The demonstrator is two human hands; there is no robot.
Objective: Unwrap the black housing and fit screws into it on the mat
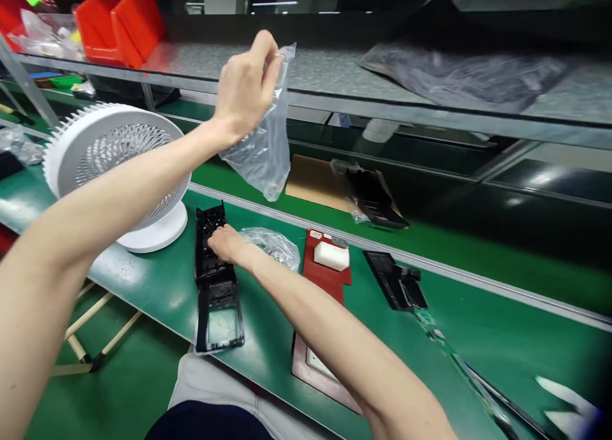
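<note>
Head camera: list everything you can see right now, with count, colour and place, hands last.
Clear plastic bag: one, transparent, held up in the air above the bench.
Black plastic frame: one, black, flat on the green bench near its front edge.
Crumpled plastic wrap: one, clear, just right of the frame.
Desk fan: one, white, left on the bench.
Red fixture: one, red, centre, with a white block on it.
Small black part: one, right of the fixture.
Bagged black part: one, on cardboard on the far belt.
Red bins: upper shelf, left.
Left hand: pinching the bag's top.
Right hand: resting on the frame.
</note>
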